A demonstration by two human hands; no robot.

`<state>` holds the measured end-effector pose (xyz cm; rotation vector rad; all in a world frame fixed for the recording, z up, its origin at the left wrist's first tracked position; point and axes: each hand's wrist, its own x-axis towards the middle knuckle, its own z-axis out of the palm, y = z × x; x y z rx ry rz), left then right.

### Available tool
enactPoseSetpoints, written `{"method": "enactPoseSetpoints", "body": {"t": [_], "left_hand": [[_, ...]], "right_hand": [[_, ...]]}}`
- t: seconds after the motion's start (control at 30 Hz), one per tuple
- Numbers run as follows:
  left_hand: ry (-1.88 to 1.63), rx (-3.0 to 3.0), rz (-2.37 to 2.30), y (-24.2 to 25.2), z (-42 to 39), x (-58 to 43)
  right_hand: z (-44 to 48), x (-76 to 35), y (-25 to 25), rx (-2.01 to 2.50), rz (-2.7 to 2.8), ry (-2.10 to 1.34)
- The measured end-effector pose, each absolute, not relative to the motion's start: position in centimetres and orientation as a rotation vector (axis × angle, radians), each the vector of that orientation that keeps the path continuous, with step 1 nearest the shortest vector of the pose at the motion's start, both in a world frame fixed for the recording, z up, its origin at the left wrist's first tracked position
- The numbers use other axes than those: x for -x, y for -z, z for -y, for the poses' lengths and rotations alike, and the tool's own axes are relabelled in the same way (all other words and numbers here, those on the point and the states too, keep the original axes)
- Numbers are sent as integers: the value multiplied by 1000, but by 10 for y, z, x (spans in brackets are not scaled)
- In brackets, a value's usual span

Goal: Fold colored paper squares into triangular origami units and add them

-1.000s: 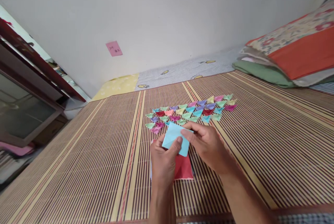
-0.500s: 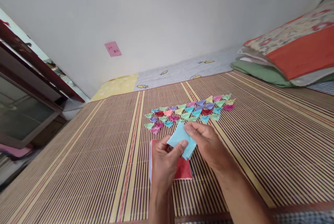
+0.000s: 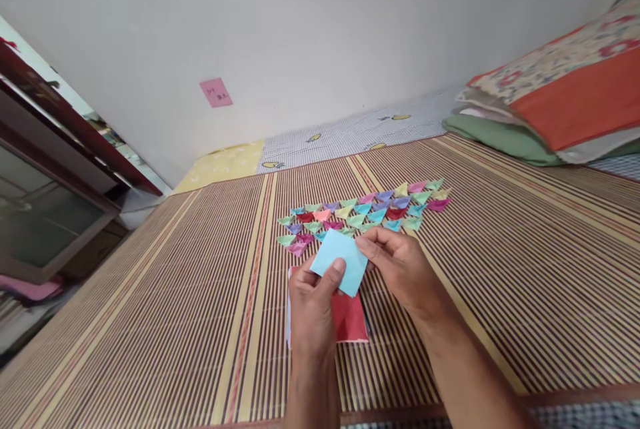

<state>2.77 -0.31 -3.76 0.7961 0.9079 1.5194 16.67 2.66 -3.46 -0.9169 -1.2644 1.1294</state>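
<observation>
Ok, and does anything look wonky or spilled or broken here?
Nothing looks spilled or broken. The pink note on the wall looks tilted, though the slanted view may cause that. The small folded papers lie in rough rows, and the held blue paper shows no visible tear.

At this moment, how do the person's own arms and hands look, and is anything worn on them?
The left hand and right hand are bare, without gloves. No sleeve shows on the left forearm or the right forearm, and no watch or bracelet. I see no ring, though parts are hidden.
</observation>
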Motion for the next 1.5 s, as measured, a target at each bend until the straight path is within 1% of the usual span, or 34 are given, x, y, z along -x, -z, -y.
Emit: {"method": "enactPoseSetpoints", "body": {"t": [0.23, 0.4, 0.57, 0.7, 1.03, 1.3, 1.5], "left_hand": [[-1565, -722, -889, 36, 1, -29], [-1553, -846, -1004, 41, 1, -28], [-1567, -869, -964, 38, 2, -29], [-1565, -884, -1017, 34, 2, -26], [-1363, -954, -744, 30, -2, -5], [-1353, -1008, -755, 37, -3, -6], [-1391, -1012, -791, 34, -1, -8]], "right_hand": [[-23, -158, 29, 876, 1213, -1343], [-22, -152, 31, 853, 1164, -1375], [-24, -153, 34, 871, 1110, -1366], [-26, -154, 36, 908, 1112, -1351], [-33, -152, 41, 787, 879, -1496], [-29, -147, 41, 769, 891, -1562], [-29, -143, 45, 803, 936, -1518]]}}
